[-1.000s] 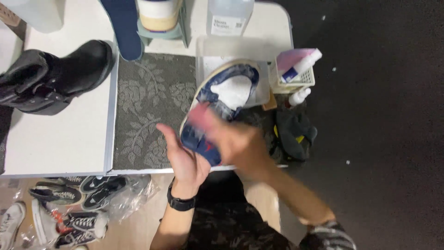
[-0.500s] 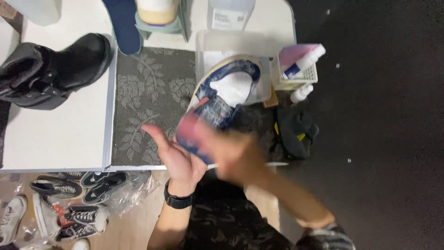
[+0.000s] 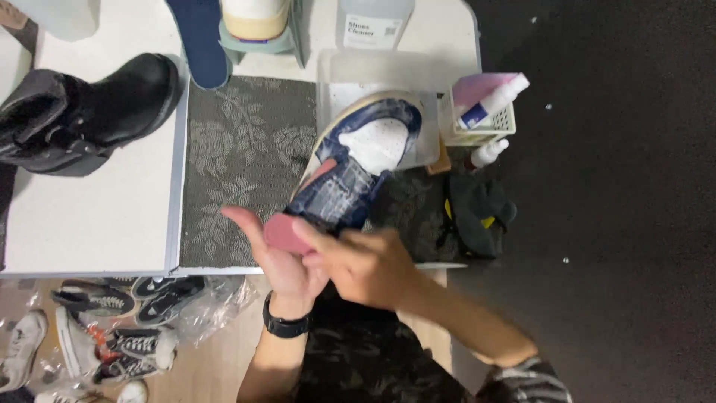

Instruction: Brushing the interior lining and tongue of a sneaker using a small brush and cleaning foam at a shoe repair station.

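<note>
A navy and white sneaker [image 3: 358,164] lies tilted, its toe over a clear plastic tub [image 3: 373,71] and its pink heel toward me. My left hand [image 3: 277,263], with a black watch at the wrist, cups the heel from below, thumb spread out to the left. My right hand [image 3: 367,266] lies over the heel end from the right, with its fingers pressed on the pink part. Whether anything is under that hand is hidden.
A grey leaf-patterned mat [image 3: 239,149] covers the white table. A black boot [image 3: 82,112] lies at the left, with a blue insole [image 3: 198,37] and a cleaner bottle [image 3: 373,22] at the back. At the right are a basket with a spray bottle [image 3: 485,112] and a black cloth [image 3: 477,213]. Bagged sneakers [image 3: 112,321] lie on the floor.
My right hand has slid back from the middle of the sneaker to its heel, so more of the laced upper shows. The left hand stays under the heel.
</note>
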